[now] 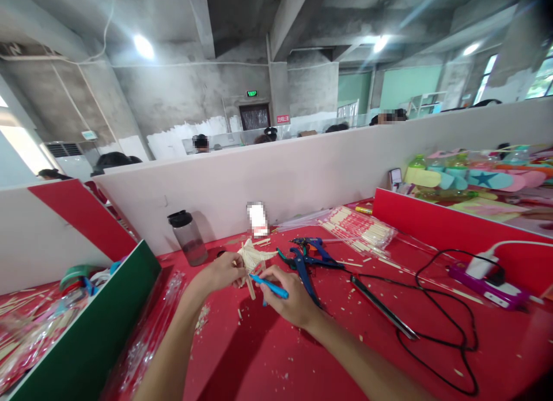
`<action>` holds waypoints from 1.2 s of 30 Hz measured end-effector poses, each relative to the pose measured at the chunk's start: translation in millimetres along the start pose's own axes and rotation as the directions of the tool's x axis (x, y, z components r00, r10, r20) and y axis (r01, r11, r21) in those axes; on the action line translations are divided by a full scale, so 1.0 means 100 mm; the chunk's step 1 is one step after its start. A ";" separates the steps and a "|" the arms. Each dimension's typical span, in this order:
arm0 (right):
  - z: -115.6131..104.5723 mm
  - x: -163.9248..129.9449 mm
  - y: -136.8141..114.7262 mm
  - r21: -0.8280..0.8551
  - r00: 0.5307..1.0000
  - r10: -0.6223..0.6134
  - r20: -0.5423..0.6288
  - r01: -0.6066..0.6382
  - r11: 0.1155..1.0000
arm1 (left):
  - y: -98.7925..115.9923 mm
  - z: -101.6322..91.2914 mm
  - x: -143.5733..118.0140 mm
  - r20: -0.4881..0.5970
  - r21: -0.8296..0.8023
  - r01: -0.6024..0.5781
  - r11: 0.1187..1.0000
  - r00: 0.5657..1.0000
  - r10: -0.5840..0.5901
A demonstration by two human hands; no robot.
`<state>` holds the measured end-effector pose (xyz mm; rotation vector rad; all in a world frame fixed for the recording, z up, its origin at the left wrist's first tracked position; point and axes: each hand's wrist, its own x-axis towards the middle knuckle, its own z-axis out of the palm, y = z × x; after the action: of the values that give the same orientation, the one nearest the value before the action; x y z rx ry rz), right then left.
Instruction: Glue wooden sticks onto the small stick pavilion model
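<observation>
Stick model (254,253): my left grip (228,269) pinches its edge, my right grip (290,297) clasps the blue tool (272,287); I'd brace firmly, stroke lightly.

Both bare forearms (175,335) reach forward and converge. The left hand (228,269) is curled inward; the right hand (288,292), near it, closes in a pinching grip.
</observation>
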<state>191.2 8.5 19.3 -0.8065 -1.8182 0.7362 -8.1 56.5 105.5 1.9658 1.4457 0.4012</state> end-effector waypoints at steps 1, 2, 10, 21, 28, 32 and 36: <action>0.00 0.00 0.00 -0.002 1.000 0.003 -0.004 -0.003 1.000 | 0.00 0.00 0.00 0.000 -0.006 -0.001 1.000 1.000 0.001; 0.00 0.00 -0.01 -0.006 1.000 0.005 -0.009 -0.005 1.000 | 0.00 0.00 0.00 0.002 -0.011 -0.001 1.000 1.000 0.001; -0.01 0.00 -0.02 -0.021 1.000 -0.011 0.016 0.011 1.000 | 0.00 0.00 0.00 0.007 -0.016 -0.009 1.000 1.000 0.010; 0.00 -0.01 -0.04 -0.016 1.000 -0.021 0.021 0.021 1.000 | 0.00 0.00 0.01 0.016 -0.009 0.003 1.000 1.000 -0.002; -0.28 0.02 -0.01 0.017 0.971 0.019 0.237 -0.024 1.000 | -0.04 0.01 0.02 0.002 -0.011 0.006 1.000 1.000 -0.006; -0.47 0.09 0.06 -0.019 0.870 0.034 0.492 -0.028 0.999 | -0.03 0.01 0.02 0.014 0.027 0.001 1.000 1.000 -0.002; -0.59 0.13 0.21 -0.069 0.834 0.008 0.552 0.037 0.997 | -0.03 0.01 0.02 0.008 0.033 0.020 0.999 1.000 -0.020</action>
<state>246.2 38.4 30.0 -0.6656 -2.3808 0.9651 -8.9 58.9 102.9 1.9752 1.4745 0.3625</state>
